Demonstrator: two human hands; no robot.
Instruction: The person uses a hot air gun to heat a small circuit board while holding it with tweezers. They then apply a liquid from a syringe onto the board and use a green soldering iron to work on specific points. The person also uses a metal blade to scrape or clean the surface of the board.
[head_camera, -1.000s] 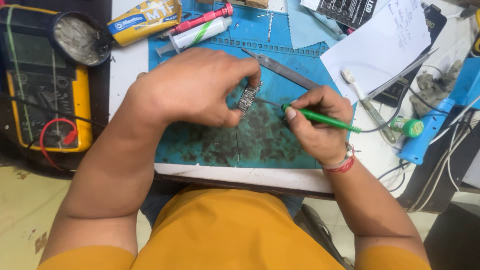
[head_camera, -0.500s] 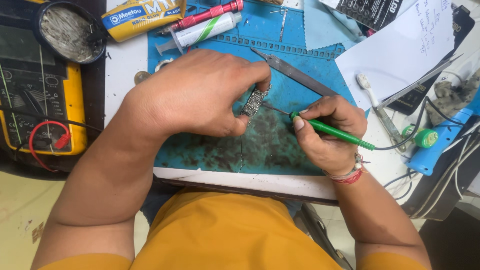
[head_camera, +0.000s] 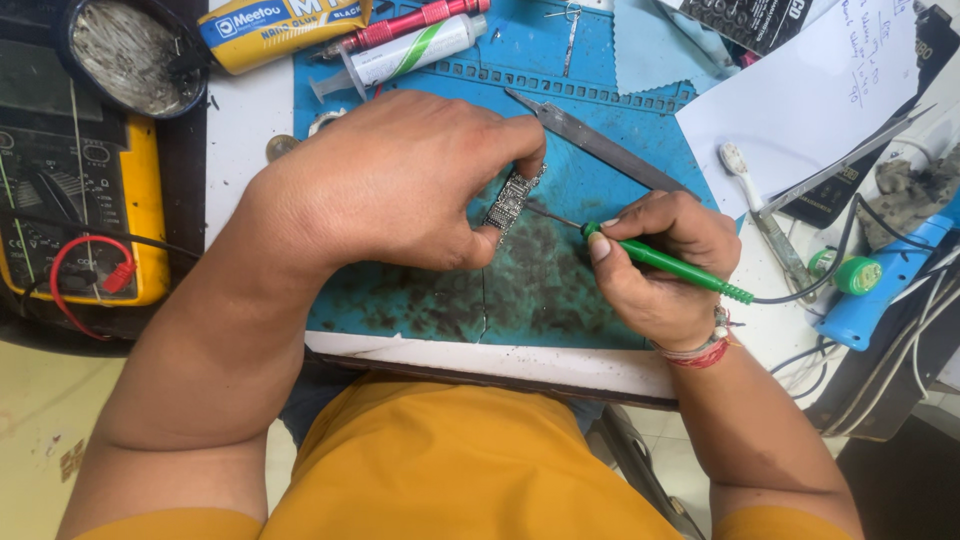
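"While the left hand (head_camera: 400, 190) pinched the board (head_camera: 508, 203), where did the thing sit?"

"Over the blue mat (head_camera: 640, 130), near its middle. Thumb and forefinger were closed on its two ends and the other fingers were curled under. It stood tilted on its long edge, and I could not tell whether its lower end touched the mat."

"And the right hand (head_camera: 655, 265)?"

"It was wrapped like a pen grip round the green iron (head_camera: 690, 276), with the fingertips pressed near the front of the handle. The thin metal tip reached left to the board's near side. It was at the edge or just beside it, too fine to say which."

"So which step was that, by your reckoning?"

"I judged it to be the working of one spot on the board with the tip. Both hands were set and nothing was loose."

"What would a further move have asked for?"

"A steady pinch, I thought, so the board did not twist, and only a small, light shift of the tip. The iron's cord ran off to the right and could have dragged on the wrist."

"Anything else close by?"

"Tweezers (head_camera: 600, 145) lay just beyond the hands on the mat, with a syringe (head_camera: 410, 50) at its far edge. A yellow meter (head_camera: 140, 190) sat well to the left on the tabletop (head_camera: 240, 130)."
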